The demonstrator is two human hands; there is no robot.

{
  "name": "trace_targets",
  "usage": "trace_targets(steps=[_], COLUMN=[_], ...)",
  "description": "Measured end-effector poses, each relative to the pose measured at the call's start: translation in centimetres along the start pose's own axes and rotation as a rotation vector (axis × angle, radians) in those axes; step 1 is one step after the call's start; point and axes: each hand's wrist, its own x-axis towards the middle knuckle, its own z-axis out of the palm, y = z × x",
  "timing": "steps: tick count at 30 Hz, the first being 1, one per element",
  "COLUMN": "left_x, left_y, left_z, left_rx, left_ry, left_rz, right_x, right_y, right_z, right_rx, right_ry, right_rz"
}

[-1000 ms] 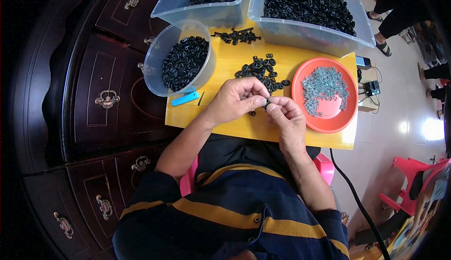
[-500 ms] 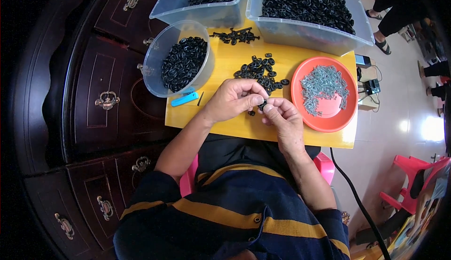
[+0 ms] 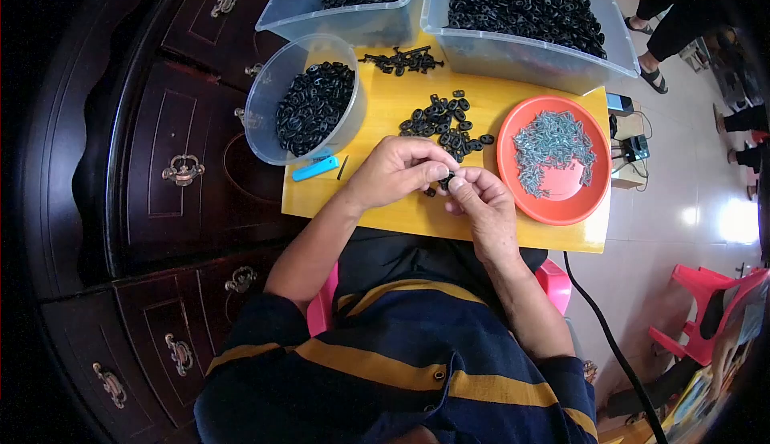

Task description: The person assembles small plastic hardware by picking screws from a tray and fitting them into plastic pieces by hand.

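Fingertips of my left hand (image 3: 405, 173) and my right hand (image 3: 484, 203) meet over the near middle of the yellow table (image 3: 385, 219). Between them they pinch a small black plastic part (image 3: 447, 180), mostly covered by the fingers. Just beyond my hands lies a loose pile of black oval parts with holes (image 3: 443, 119). One small black piece (image 3: 431, 192) sits under my hands. To the right stands an orange-red plate (image 3: 553, 213) with many silver screws (image 3: 553, 149) heaped in it.
A clear round tub (image 3: 255, 143) of black parts stands left, with a blue cutter (image 3: 315, 170) and a thin dark stick (image 3: 343, 168) beside it. Black stick-like pieces (image 3: 403, 61) lie farther back. Two clear bins (image 3: 337, 23) (image 3: 529, 51) of black parts line the far edge.
Both hands stay in nearly the same place. The fingers have shifted only slightly around the small black part.
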Motion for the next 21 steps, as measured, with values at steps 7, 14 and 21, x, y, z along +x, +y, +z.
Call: trace_targets(steps=[7, 14, 21], left_x=[-0.2, -0.8, -0.7], left_y=[-0.2, 1.5, 0.9], left_z=[0.6, 2.7, 3.2], left_rx=[-0.064, 0.662, 0.72], left_ry=[0.05, 0.245, 0.282], left_rz=[-0.046, 0.301, 0.362], right_x=[0.0, 0.1, 0.2], right_y=[-0.2, 0.1, 0.1], right_z=[0.1, -0.2, -0.4], right_rx=[0.031, 0.14, 0.208], right_ry=[-0.01, 0.026, 0.003], right_rz=[0.021, 0.062, 0.087])
